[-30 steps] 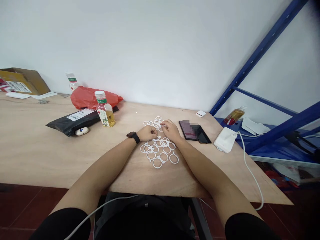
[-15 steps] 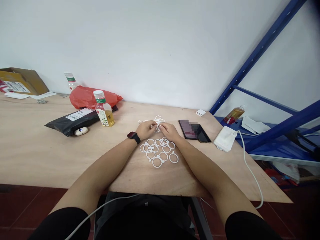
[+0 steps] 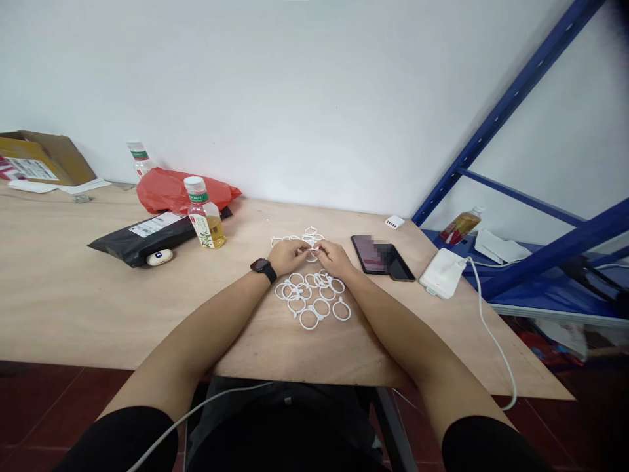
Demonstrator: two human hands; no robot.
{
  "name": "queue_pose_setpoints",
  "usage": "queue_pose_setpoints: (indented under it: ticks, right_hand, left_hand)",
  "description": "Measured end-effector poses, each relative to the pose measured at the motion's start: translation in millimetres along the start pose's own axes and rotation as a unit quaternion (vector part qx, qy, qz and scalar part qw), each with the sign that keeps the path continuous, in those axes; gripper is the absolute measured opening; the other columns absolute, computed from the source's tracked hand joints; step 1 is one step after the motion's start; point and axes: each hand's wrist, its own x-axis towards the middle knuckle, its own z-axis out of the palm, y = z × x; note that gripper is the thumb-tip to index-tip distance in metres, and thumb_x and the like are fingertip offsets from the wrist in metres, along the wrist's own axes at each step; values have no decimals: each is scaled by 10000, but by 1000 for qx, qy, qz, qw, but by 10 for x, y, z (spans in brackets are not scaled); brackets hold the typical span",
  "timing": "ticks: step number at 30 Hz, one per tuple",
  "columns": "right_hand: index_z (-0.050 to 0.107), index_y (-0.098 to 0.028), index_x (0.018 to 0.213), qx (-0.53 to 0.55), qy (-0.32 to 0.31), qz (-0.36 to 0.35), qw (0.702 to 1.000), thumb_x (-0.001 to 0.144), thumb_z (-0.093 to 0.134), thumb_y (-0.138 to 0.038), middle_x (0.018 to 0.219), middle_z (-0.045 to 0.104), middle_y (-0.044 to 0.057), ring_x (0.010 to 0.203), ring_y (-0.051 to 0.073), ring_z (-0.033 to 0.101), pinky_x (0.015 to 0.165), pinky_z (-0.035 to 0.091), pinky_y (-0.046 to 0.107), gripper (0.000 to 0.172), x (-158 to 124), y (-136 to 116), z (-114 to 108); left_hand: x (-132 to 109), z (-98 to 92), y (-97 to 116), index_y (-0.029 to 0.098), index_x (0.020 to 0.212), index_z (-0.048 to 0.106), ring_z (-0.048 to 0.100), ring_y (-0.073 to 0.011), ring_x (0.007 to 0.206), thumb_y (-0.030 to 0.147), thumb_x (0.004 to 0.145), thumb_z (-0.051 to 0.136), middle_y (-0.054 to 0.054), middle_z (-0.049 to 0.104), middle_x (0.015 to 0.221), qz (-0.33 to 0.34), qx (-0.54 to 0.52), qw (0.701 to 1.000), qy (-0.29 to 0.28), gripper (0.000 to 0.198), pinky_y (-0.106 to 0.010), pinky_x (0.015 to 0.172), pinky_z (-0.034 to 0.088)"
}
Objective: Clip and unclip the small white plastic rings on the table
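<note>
Both hands meet over a scatter of white plastic rings on the wooden table (image 3: pixel 98 295). My left hand (image 3: pixel 289 255), with a dark watch on its wrist, pinches a white ring (image 3: pixel 308 249) between thumb and fingers. My right hand (image 3: pixel 334 256) pinches the same ring from the other side. Just beyond the hands lies a small heap of loose rings (image 3: pixel 310 235). Nearer to me, between my forearms, lies a cluster of several rings (image 3: pixel 314 299) touching one another.
Two phones (image 3: pixel 381 256) lie right of the hands, then a white power bank (image 3: pixel 442 273) with a cable. Left are a tea bottle (image 3: pixel 205 214), a black parcel (image 3: pixel 142 236), a red bag (image 3: pixel 177 189) and a cardboard box (image 3: pixel 34 158). A blue metal rack (image 3: pixel 540 229) stands at right.
My left hand moved forward from the near cluster to the far heap and met my right hand on a ring. Since half a second ago the hands have barely moved.
</note>
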Motion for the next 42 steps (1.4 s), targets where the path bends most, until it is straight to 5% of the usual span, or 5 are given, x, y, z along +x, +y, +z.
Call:
queue_pose_setpoints:
  ticks: [30,37,42]
  right_hand:
    - [666,-200,839,-44,0,-35,998,786,424,-148,788,682,30,755,185,602,724,424,276,254,13,29,15]
    - [613,-200,1146,11,83,-19,996,774,531,-180,1064,684,52,685,144,574,750,463,290,382,0,-59,10]
    - [661,-191,851,20,57,-21,998,752,573,-189,743,656,-2,594,117,514,634,420,242,132,-11,-71,3]
  left_hand:
    - [0,26,17,194,909,713,644,-147,695,272,832,594,-17,730,801,21,65,996,-57,161,-250,671,460]
    - [4,47,-87,185,950,685,627,-145,709,272,857,581,-32,717,898,-17,58,997,39,165,-273,716,485]
    - [11,60,-180,189,949,684,633,-164,825,234,853,583,-47,692,967,-45,74,992,88,146,-287,776,498]
